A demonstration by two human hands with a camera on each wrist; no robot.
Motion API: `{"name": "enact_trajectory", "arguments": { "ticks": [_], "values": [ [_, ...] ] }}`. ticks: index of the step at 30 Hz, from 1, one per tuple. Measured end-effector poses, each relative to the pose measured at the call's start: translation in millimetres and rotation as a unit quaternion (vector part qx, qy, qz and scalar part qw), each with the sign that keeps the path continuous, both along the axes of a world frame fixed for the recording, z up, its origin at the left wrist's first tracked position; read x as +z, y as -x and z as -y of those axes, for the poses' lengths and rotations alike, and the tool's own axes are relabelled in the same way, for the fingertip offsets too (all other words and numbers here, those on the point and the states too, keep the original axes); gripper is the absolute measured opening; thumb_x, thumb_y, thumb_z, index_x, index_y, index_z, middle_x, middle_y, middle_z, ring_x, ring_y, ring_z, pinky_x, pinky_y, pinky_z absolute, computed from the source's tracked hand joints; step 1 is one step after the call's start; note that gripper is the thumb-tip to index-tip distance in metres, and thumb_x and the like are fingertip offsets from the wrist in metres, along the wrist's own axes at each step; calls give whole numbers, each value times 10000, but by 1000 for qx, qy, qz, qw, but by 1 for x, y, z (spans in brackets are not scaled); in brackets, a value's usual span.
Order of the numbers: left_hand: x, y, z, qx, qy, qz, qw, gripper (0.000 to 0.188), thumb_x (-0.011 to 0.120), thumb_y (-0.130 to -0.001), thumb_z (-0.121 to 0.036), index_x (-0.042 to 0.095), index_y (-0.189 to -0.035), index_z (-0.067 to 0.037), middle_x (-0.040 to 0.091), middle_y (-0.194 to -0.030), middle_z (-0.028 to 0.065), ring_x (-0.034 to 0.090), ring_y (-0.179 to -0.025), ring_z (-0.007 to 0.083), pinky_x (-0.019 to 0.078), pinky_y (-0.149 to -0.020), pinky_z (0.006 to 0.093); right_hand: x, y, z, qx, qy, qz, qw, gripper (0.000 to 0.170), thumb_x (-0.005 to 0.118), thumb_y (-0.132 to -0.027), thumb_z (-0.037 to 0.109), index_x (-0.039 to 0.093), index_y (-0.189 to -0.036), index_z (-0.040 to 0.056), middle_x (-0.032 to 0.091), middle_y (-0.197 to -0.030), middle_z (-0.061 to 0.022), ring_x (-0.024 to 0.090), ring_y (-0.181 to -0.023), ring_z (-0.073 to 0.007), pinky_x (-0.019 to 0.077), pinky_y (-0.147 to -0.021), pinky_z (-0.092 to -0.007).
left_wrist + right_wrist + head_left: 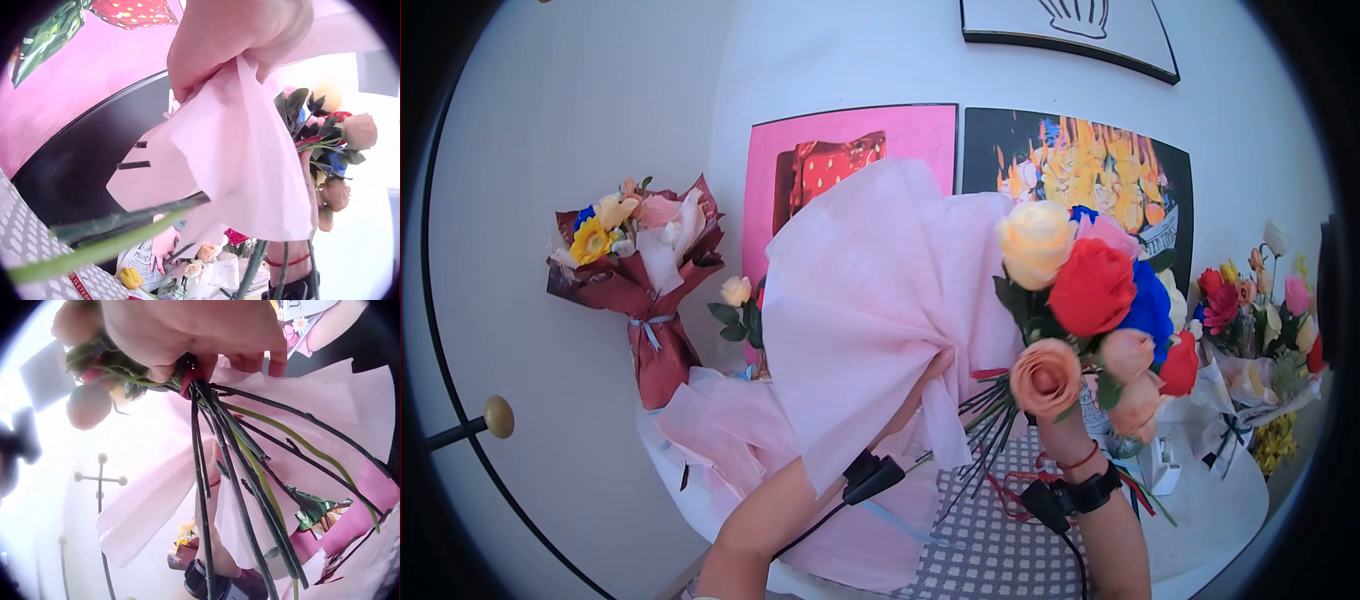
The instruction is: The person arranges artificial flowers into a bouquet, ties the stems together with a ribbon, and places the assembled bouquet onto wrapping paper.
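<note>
Gathered folds of pale pink wrapping paper [880, 270] are pinched by my left hand [244, 31], largely behind the paper in the head view. The sheet fans upward and also hangs down below the fingers. To its right, my right hand [194, 331] grips a bunch of roses [1090, 290] by the stems, just above a red tie [187, 383]. Red, cream, blue and peach blooms hide most of this hand in the head view. Below the tie, dark and green stems [231, 462] splay out. The bouquet's left side overlaps the paper.
On the left stands a bouquet in dark red wrapping [662, 345]; another wrapped bouquet [1240, 385] lies at the right. Loose pink sheets [730, 425] and a checkered cloth [990, 540] cover part of the white table [1235, 520]. A red ribbon [1007, 500] lies on the cloth.
</note>
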State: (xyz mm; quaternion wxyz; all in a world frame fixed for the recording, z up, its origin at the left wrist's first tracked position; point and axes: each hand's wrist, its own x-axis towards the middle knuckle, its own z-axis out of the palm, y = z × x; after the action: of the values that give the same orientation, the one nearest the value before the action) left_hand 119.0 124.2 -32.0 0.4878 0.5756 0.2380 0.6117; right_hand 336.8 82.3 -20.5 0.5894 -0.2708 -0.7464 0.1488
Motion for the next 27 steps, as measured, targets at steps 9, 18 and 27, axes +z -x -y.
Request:
{"name": "enact_trajectory", "arguments": {
  "ticks": [9, 18, 27],
  "values": [
    [-30, 24, -27, -56, -21, -31, 998, 268, 577, -844, -288, 520, -1042, -116, 536, -976, -20, 494, -898, 97, 409, -763, 257, 12, 8, 6, 72, 60, -176, 980, 256, 443, -912, 221, 561, -973, 2, 572, -946, -46, 506, -898, -124, 400, -796, -278],
    [7, 49, 6, -7, -81, -202, 976, 264, 597, -831, -264, 540, -1034, -105, 546, -975, -10, 496, -904, 98, 408, -773, 260, 22, -9, 0, 130, 47, -203, 969, 301, 483, -881, 169, 442, -1151, 43, 501, -1094, -52, 482, -984, -143, 379, -863, -289],
    [-1, -12, 28, 27, -132, -347, 928, 260, 615, -820, -243, 558, -1027, -96, 556, -974, -2, 498, -908, 99, 407, -783, 262, 22, 20, 16, 178, 140, -214, 950, 424, 499, -878, 381, 601, -770, -16, 569, -742, -21, 460, -668, -70, 370, -588, -221]
  ]
}}
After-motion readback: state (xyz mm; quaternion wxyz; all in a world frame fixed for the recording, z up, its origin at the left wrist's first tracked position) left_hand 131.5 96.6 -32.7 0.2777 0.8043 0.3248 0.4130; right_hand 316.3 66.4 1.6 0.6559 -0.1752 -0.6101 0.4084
